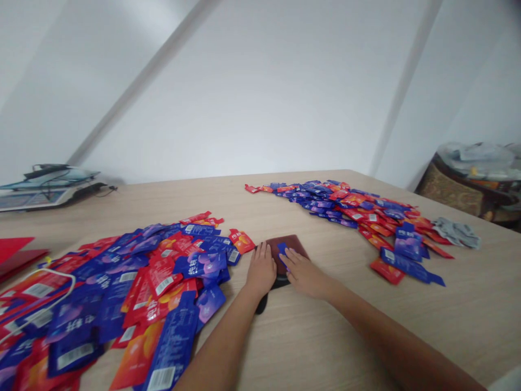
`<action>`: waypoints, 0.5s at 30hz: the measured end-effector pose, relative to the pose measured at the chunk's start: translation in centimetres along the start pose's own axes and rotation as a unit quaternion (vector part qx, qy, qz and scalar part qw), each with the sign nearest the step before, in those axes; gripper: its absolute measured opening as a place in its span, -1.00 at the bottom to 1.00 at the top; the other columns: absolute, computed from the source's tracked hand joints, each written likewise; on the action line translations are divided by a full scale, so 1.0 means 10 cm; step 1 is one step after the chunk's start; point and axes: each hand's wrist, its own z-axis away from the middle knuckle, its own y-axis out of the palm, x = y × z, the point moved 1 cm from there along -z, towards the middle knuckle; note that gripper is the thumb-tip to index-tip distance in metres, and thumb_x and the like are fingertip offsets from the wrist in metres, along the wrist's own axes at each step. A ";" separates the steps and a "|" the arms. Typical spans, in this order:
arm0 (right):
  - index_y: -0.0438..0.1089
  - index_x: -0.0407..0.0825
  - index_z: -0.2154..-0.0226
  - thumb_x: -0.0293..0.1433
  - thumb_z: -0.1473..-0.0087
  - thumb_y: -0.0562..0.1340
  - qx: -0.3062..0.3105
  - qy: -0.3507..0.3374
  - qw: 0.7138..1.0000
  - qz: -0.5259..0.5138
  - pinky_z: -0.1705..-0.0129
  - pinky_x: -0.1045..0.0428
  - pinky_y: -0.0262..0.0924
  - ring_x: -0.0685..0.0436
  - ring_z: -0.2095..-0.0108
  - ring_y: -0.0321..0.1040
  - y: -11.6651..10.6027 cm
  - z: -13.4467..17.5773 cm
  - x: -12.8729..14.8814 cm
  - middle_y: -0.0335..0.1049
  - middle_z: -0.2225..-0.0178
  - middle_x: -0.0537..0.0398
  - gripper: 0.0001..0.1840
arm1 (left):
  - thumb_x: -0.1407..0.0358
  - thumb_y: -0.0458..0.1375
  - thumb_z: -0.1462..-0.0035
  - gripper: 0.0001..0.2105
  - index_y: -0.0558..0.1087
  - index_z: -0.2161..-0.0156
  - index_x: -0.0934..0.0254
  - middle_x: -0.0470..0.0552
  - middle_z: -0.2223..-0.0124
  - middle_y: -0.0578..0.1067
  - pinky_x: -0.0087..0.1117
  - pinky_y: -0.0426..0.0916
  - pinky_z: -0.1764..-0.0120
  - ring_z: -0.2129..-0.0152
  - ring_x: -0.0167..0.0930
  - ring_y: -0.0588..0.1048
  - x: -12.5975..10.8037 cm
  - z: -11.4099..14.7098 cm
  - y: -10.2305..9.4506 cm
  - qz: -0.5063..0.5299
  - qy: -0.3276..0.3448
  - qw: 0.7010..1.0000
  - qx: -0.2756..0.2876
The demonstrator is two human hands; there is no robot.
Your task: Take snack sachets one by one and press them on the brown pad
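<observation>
White walls (285, 98) are seen behind a pale wood-grain table (317, 347). At its near middle, one brown pad (298, 245) is laid between two heaps of red and blue packets, with one small blue piece (282, 248) resting on it. By the left hand (261, 269), the pad's left side is covered; its fingers are kept nearly straight and close together, but whether the edge is gripped cannot be told. By the right hand (303, 274), the blue piece is touched with fingers slightly spread; whether it is pinched or only pressed cannot be made out. One left heap (163, 277) and one right heap (358, 209) are counted; their packets are too overlapped to be numbered. One bundle of grey cloth (456, 232) is placed beside the right heap. Both forearms are stretched forward and angled inward, with the palms turned down.
</observation>
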 end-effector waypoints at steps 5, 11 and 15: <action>0.02 -0.30 -0.19 -0.39 -0.15 -0.05 0.007 0.045 0.999 -0.006 -0.22 -0.16 -0.15 -0.25 -0.26 -0.23 0.05 -0.47 -0.12 -0.11 -0.25 -0.26 -0.43 | 0.39 -0.16 -0.16 -0.55 0.16 -0.14 0.57 0.33 -0.22 0.15 -0.13 0.02 -0.16 -0.18 -0.22 0.09 0.01 0.00 0.00 -0.005 0.003 1.000 0.002; 0.03 -0.30 -0.19 -0.30 -0.19 -0.07 0.015 0.050 0.998 -0.018 -0.23 -0.16 -0.18 -0.25 -0.26 -0.22 0.01 -0.35 -0.05 -0.13 -0.25 -0.26 -0.42 | 0.39 -0.17 -0.17 -0.55 0.16 -0.15 0.51 0.30 -0.21 0.18 -0.10 0.03 -0.15 -0.18 -0.23 0.10 0.02 -0.01 0.02 0.003 0.004 1.000 -0.005; 0.04 -0.27 -0.19 -0.35 -0.15 -0.04 0.013 0.037 0.999 -0.019 -0.22 -0.13 -0.14 -0.26 -0.25 -0.18 -0.03 0.06 0.14 -0.11 -0.25 -0.23 -0.42 | 0.38 -0.18 -0.19 -0.55 0.15 -0.15 0.55 0.32 -0.22 0.14 -0.13 0.02 -0.16 -0.18 -0.23 0.09 0.03 0.00 0.02 0.004 0.001 1.000 -0.005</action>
